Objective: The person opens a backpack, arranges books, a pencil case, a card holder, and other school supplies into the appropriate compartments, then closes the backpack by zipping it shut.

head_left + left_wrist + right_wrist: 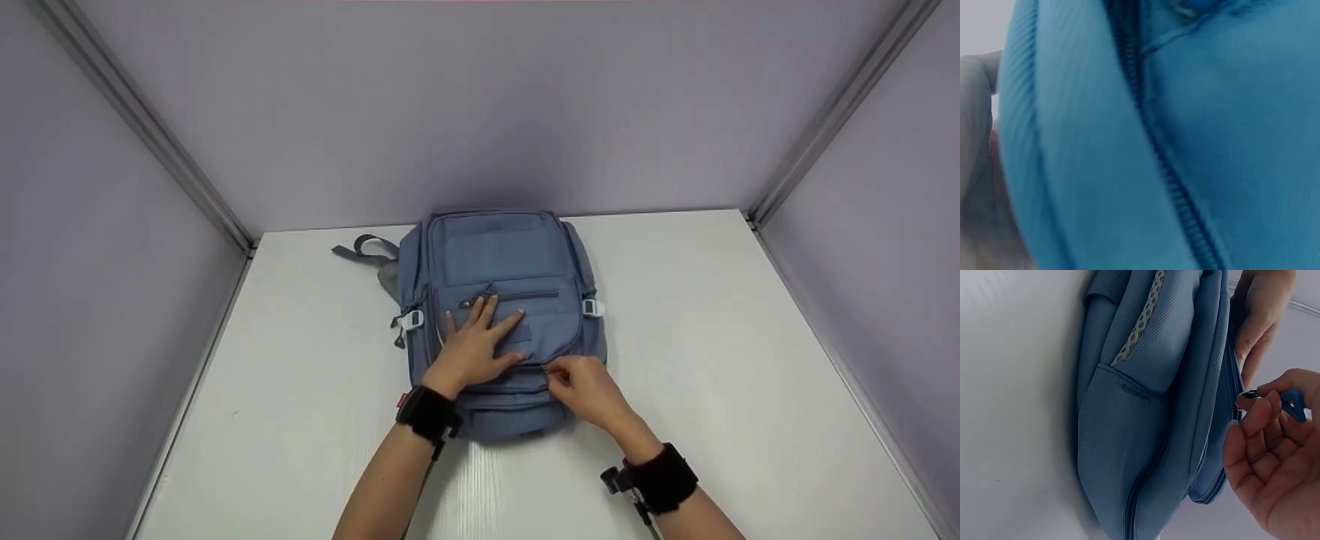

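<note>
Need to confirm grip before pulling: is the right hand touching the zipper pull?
Touching. The right wrist view shows the right hand pinching the zipper pull on the backpack.

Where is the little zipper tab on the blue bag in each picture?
Head: zipper tab near the bag's front edge, pinched by the right hand.
Left wrist: not in it; only blurred blue fabric and zipper teeth.
Right wrist: right of middle, pinched between thumb and forefinger.
Shared landmark: the blue backpack.

Bare forearms, a black wrist strap [428,412] on each.
</note>
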`<state>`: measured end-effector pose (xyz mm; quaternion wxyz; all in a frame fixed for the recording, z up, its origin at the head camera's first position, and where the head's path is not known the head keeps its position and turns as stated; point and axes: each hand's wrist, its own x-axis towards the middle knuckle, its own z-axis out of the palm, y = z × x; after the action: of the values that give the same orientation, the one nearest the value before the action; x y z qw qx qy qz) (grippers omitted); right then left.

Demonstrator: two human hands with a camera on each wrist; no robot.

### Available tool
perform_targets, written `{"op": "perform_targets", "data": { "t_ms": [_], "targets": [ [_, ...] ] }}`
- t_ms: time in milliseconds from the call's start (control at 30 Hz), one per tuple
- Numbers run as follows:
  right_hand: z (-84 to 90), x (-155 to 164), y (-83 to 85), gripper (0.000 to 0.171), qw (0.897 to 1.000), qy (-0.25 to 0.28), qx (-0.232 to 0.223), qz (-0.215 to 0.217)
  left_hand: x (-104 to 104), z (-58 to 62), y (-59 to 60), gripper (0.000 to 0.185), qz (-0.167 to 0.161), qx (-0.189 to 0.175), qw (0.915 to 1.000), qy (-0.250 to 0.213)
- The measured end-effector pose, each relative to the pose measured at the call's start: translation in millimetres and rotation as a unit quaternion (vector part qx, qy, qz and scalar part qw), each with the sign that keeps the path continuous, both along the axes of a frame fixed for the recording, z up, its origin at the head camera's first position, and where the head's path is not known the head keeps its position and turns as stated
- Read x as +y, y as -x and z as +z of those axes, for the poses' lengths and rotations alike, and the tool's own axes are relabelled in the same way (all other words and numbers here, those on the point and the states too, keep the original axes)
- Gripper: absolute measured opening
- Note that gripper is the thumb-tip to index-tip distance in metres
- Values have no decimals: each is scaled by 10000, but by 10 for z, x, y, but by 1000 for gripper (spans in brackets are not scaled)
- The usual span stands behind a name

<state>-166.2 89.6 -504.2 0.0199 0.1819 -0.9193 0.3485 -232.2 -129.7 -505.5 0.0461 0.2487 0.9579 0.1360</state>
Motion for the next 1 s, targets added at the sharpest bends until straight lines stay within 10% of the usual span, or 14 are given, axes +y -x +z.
{"op": "perform_targets", "data": {
  "t_ms": [300,633,1000],
  "targets": [
    [24,-21,-16,16,9988,169,-424,196,-18,6,-88,64,-123,551,9979,-303],
    [122,-17,-46,14,9906,752,-1127,-201,148,93,-494,33,-1409,1629,9685,-1249],
    [235,-5,-98,13,9889,723,-1127,645,421,-30,-577,15,-1157,1782,9727,-937]
  ]
}}
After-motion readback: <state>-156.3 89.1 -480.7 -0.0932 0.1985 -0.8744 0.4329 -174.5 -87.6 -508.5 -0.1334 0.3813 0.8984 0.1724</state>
